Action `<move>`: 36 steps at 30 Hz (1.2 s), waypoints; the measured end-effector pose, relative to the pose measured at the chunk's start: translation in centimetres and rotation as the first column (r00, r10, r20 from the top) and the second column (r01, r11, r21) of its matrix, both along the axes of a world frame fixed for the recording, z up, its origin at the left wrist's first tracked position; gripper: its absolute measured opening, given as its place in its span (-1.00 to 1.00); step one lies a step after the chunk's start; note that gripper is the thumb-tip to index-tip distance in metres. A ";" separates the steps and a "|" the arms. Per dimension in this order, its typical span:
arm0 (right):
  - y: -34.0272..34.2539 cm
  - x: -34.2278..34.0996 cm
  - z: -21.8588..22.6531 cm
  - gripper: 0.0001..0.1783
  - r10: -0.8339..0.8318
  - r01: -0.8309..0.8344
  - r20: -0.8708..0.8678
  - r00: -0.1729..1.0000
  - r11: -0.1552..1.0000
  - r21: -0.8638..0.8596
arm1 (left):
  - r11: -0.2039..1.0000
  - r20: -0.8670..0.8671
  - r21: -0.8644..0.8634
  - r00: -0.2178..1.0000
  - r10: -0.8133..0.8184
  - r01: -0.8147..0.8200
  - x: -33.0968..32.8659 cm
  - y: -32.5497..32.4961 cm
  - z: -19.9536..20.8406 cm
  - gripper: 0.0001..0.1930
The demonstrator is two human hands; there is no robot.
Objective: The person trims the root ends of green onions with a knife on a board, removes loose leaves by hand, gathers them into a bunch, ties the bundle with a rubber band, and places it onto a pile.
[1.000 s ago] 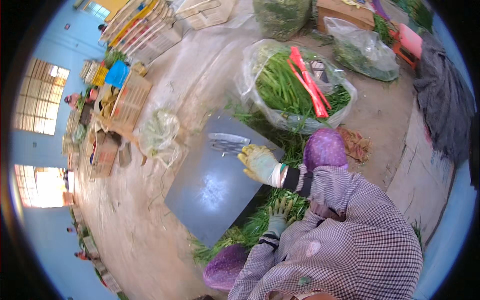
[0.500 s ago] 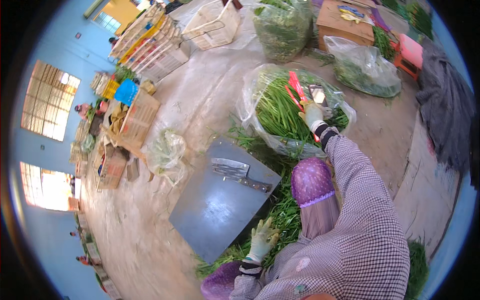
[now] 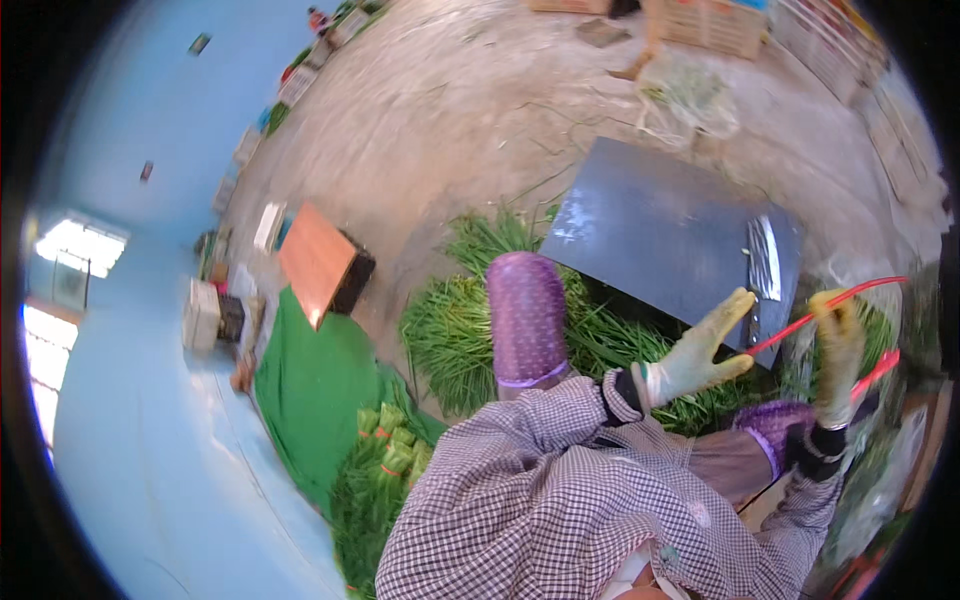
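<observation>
My right hand (image 3: 838, 350), in a pale glove stained yellow-green, pinches a long thin red strip (image 3: 870, 287). More red strips (image 3: 876, 372) show in a bunch beside its wrist. My left hand (image 3: 690, 362), gloved too, has thumb and fingers spread around the strip's free end without closing on it. Below both hands is a dark metal board (image 3: 660, 215), and a cleaver (image 3: 765, 262) lies at its right end. Long green stalks (image 3: 450, 335) are heaped beside and under the board, around my purple-covered shoe (image 3: 527, 315).
On the left are a green cloth (image 3: 320, 385), bundles of tied greens (image 3: 393, 455) and a low brown-topped stool (image 3: 315, 262). A clear plastic bag (image 3: 690, 95) lies beyond the board, near a crate (image 3: 712, 25). A blue wall runs along the left.
The view has swung left. My right hand has drawn a red strip away from the bag of greens. My left hand has risen from the stalks to near the strip's end.
</observation>
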State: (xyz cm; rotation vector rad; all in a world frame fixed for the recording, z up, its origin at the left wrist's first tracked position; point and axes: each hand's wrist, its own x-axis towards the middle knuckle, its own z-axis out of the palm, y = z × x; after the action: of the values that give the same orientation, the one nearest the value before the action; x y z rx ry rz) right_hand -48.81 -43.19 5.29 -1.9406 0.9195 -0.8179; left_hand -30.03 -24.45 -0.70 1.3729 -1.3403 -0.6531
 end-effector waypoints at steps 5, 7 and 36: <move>9.3 11.3 0.2 -0.86 0.283 -0.279 0.028 0.959 0.920 0.273 | 0.966 -0.709 0.175 0.705 -0.012 0.192 2.7 4.7 0.7 -0.57; 10.6 14.0 -0.5 -0.84 0.309 -0.326 0.107 0.945 0.911 0.251 | 0.959 -0.752 0.197 0.659 0.014 0.205 4.7 7.6 -0.4 -0.57; 7.5 26.3 -14.2 -0.93 0.450 -0.474 -0.153 0.880 0.854 -0.216 | 0.694 -0.951 -0.219 0.310 0.006 -0.686 33.3 12.7 -13.6 -0.58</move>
State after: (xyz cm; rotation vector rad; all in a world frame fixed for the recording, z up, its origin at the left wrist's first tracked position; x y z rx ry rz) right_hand -22.55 -35.65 -8.94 -2.3100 0.3753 -0.5726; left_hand 3.24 -11.75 -14.30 0.4990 -0.1743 -0.4376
